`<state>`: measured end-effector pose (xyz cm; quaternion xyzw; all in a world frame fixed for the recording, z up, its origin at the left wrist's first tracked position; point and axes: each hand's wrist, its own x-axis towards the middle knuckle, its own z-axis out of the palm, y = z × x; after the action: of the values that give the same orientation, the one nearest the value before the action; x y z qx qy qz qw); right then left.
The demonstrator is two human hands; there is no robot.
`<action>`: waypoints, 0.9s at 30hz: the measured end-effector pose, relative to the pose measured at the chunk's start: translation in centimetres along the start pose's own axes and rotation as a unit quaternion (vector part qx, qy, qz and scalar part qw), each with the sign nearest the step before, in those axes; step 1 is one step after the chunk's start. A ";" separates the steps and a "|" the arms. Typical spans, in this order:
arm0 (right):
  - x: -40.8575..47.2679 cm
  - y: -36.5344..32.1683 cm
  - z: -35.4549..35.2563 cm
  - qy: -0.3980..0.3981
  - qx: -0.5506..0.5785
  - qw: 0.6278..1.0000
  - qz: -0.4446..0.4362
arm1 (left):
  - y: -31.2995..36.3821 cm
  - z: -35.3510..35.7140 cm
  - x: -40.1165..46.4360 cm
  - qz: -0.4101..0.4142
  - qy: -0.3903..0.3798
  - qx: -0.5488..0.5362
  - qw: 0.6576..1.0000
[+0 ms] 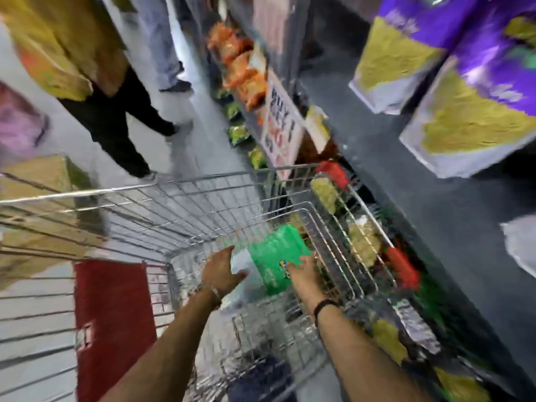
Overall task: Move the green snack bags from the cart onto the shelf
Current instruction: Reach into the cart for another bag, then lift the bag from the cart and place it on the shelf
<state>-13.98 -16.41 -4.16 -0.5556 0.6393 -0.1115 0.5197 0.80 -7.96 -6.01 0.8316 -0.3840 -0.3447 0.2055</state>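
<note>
Head view is smeared, but I make out my left hand (222, 269) spread open beside the green snack bags (277, 261) low in the cart (121, 192), holding nothing. My right hand (304, 271) lies on the stack; whether its fingers have closed I cannot tell. Nothing green is visible on the shelf (429, 198), so most of the job probably remains.

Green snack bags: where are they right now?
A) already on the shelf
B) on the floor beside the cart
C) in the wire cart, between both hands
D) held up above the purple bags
C: the green snack bags lie inside the wire cart, with the left hand and right hand reaching in on either side.
</note>
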 end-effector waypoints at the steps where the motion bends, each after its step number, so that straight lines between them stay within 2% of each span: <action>1: 2.3 1.0 2.0 0.004 0.005 0.999 0.035 | -1.4 0.5 2.1 -0.008 -0.027 0.017 0.999; 3: 4.6 2.6 3.6 0.039 0.023 0.994 0.098 | -2.4 1.1 4.5 -0.005 -0.062 0.047 0.997; 4: 6.0 3.4 4.7 0.028 0.032 0.990 0.137 | -3.1 1.6 6.2 -0.013 -0.077 0.055 0.995; 7: 7.2 4.9 6.7 -0.132 0.054 0.952 0.271 | -5.5 3.8 9.8 -0.036 -0.121 0.092 0.988; 9: 7.8 5.9 7.5 -0.197 0.055 0.921 0.332 | -6.9 5.3 11.3 -0.052 -0.165 0.126 0.977; 13: 9.0 7.3 8.6 -0.178 0.128 0.899 0.379 | -7.7 7.0 13.3 -0.088 -0.223 0.094 0.966; 17: 8.8 7.7 8.6 -0.122 0.168 0.910 0.358 | -7.4 6.7 13.6 -0.124 -0.224 -0.010 0.967; 21: 7.1 5.8 7.1 -0.125 0.156 0.923 0.330 | -6.2 5.4 10.9 -0.148 -0.173 -0.073 0.971; 23: 6.1 4.3 5.6 -0.107 0.142 0.942 0.285 | -5.2 4.5 8.7 -0.136 -0.139 -0.099 0.976; 27: 2.7 1.2 2.2 -0.060 0.079 0.988 0.118 | -2.0 2.3 4.0 -0.099 -0.084 -0.212 0.969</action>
<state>-12.57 -17.22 -7.45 -0.4390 0.6572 -0.0655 0.6091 1.99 -10.02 -10.42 0.7707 -0.2341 -0.5054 0.3094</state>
